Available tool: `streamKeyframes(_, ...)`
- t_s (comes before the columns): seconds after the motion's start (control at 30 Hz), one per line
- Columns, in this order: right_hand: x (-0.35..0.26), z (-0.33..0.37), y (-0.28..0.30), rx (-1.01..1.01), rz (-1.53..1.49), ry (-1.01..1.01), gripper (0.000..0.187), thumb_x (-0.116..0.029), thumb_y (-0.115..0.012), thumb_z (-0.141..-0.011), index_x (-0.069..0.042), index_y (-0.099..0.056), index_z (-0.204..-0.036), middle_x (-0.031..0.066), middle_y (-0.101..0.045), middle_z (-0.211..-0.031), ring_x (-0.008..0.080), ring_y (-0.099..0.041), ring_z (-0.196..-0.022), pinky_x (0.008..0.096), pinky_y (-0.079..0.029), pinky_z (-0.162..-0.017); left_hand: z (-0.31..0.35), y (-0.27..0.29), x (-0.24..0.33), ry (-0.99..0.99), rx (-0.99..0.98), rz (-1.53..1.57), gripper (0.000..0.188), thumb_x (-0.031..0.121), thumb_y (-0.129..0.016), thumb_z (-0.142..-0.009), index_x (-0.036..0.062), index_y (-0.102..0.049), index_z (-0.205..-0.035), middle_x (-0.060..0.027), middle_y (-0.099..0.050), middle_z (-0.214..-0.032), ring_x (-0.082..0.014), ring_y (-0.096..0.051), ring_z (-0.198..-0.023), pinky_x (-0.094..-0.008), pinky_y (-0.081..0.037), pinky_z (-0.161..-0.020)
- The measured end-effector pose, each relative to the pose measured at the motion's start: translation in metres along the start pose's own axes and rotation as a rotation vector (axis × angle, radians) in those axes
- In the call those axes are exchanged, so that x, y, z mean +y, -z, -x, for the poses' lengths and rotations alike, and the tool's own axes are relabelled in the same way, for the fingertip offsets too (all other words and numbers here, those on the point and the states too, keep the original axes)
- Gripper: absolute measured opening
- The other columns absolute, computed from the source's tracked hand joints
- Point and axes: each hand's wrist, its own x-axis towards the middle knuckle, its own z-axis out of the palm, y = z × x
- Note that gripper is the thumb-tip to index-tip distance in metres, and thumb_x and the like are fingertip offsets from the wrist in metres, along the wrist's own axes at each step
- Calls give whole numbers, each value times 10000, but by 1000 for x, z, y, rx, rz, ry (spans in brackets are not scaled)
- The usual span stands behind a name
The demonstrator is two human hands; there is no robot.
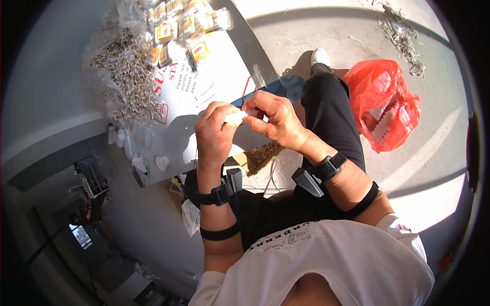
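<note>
My left hand (214,133) and my right hand (276,118) meet above the near edge of the white table (224,61). Between their fingertips is a small, crumpled-looking white piece (235,118), pinched from both sides. Its kind cannot be made out, since the fingers cover much of it. Beyond my left hand, a heap of loose cotton swabs (127,76) lies in clear plastic at the table's left. Flat packs of cotton swabs (176,29) with yellow labels are piled at the far end.
On the floor at right sits an open red plastic bag (382,104), near my leg. Small white bottles (120,137) stand at the table's left edge. Below the table edge is a cardboard box (259,157) holding swabs. White scraps (403,38) litter the far floor.
</note>
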Motion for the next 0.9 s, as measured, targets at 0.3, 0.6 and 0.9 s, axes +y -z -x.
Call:
streamKeyframes(0.3,2,1,0,5,1,4,173,-49,-701,-807,4,-622,-952,39,-565,-782,109,-533,-660,246,-445,-585,3,-3,2,34,37,-19,190,-86,-671,-734,-1,-636,-901,-77,-625,-862,-171,-605,-776,-271,-504,-691)
streamKeyframes(0.6,-2,0,4,8,-90,-210,198,-80,-727,-804,11,-634,-953,31,-612,-764,76,-542,-669,225,-464,-615,-1,-1,8,-13,-5,-14,260,-102,-666,-766,14,-671,-999,-65,-631,-901,-160,-614,-802,-265,-503,-700)
streamKeyframes(0.9,-6,-2,4,10,-122,-218,219,-82,-742,-801,1,-648,-980,23,-623,-798,68,-543,-684,221,-467,-635,-2,2,3,-75,-13,-54,292,-88,-691,-755,13,-679,-1029,-64,-616,-872,-154,-609,-797,-260,-500,-694)
